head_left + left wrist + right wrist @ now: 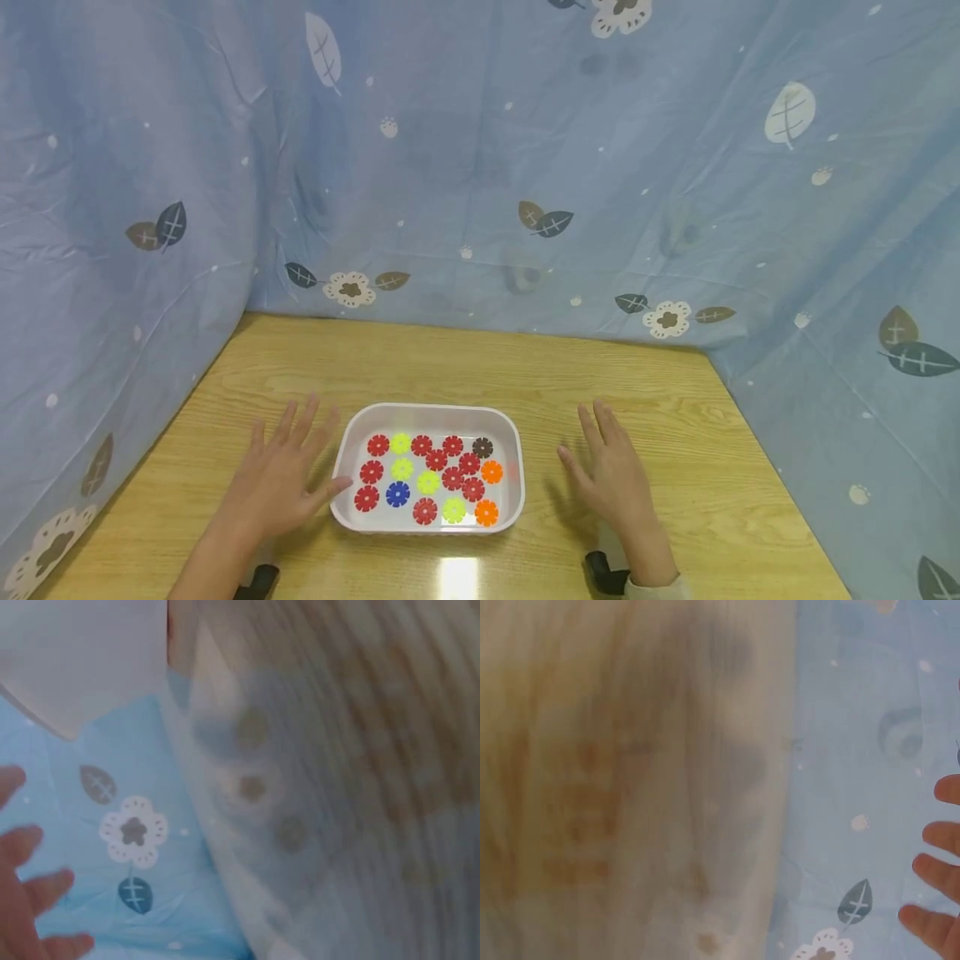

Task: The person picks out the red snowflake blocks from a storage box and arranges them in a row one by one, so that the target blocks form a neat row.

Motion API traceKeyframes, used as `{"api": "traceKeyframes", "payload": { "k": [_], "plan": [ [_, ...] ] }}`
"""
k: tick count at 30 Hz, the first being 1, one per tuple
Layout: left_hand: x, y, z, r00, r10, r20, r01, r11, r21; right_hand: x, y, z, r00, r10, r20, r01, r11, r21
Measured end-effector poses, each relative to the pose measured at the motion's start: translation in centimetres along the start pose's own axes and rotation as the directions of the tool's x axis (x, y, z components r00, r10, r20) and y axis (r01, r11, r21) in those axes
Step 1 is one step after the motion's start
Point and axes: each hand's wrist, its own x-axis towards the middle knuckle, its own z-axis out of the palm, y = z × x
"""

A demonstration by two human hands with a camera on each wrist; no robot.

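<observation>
A white rectangular tray (429, 407) stands in the middle of the table in the head view. Inside it lie several flat notched plastic discs in red, yellow, orange, blue and dark brown, such as the blue disc (397, 494) and the brown disc (482, 448). On the tray's left is my left hand (281, 479), fingers spread, its thumb tip by the tray's left rim. My right hand (613, 475) is apart from the tray on its right, fingers extended. Neither hand holds anything. Both wrist views show only fingertips at their edges.
The wooden table (600, 375) has light grain and reflects a bright light near its front. Blue curtains (480, 167) with leaf and flower prints enclose it at the back and on both sides. A black wrist-camera part (603, 573) shows by the right wrist.
</observation>
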Motion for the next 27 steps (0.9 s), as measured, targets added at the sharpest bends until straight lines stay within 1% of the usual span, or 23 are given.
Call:
{"api": "traceKeyframes", "payload": {
  "k": [3, 6, 9, 12, 14, 16, 18, 21, 22, 24, 26, 27],
  "plan": [
    [-0.1, -0.2, 0.4, 0.998, 0.058, -0.013, -0.059, 0.997, -0.057, -0.1, -0.5, 0.4, 1.000, -0.008, -0.028, 0.011, 0.994, 0.110],
    [-0.1, -0.4, 0.8, 0.991, 0.124, -0.042, -0.129, 0.983, -0.132, -0.2, -1.3, 0.8, 0.999, 0.001, -0.044, 0.009, 0.973, 0.230],
    [-0.2, -0.6, 1.0, 0.984, 0.167, -0.063, -0.177, 0.959, -0.221, -0.1, -2.1, 1.2, 0.998, -0.007, -0.069, 0.030, 0.940, 0.339],
    [-0.2, -0.6, 1.1, 0.982, 0.180, -0.062, -0.191, 0.939, -0.286, 0.2, -2.8, 1.4, 0.995, -0.016, -0.104, 0.060, 0.894, 0.444],
    [-0.2, -0.6, 1.1, 0.983, 0.180, -0.043, -0.184, 0.927, -0.327, 0.5, -3.3, 1.5, 0.994, -0.005, -0.109, 0.063, 0.845, 0.531],
    [-0.1, -0.5, 1.2, 0.983, 0.181, -0.026, -0.179, 0.919, -0.351, 0.7, -3.9, 1.5, 0.996, 0.018, -0.085, 0.039, 0.784, 0.620],
    [-0.1, -0.5, 1.2, 0.982, 0.189, -0.020, -0.182, 0.909, -0.374, 1.0, -4.5, 1.5, 0.998, 0.048, -0.040, -0.005, 0.709, 0.705],
    [-0.2, -0.5, 1.3, 0.980, 0.199, -0.026, -0.193, 0.900, -0.392, 1.4, -5.5, 1.5, 0.996, 0.080, 0.031, -0.073, 0.600, 0.797],
    [-0.2, -0.5, 1.4, 0.979, 0.200, -0.026, -0.194, 0.898, -0.394, 1.6, -5.9, 1.5, 0.995, 0.085, 0.051, -0.090, 0.568, 0.818],
    [-0.3, -0.5, 1.4, 0.980, 0.197, -0.025, -0.191, 0.896, -0.401, 1.9, -6.6, 1.5, 0.992, 0.089, 0.090, -0.123, 0.513, 0.850],
    [-0.3, -0.5, 1.5, 0.981, 0.191, -0.015, -0.181, 0.895, -0.408, 2.3, -7.4, 1.6, 0.988, 0.082, 0.128, -0.152, 0.474, 0.867],
    [-0.4, -0.5, 1.5, 0.982, 0.187, -0.010, -0.174, 0.894, -0.413, 2.4, -7.7, 1.7, 0.986, 0.075, 0.147, -0.165, 0.460, 0.872]
  ]
}}
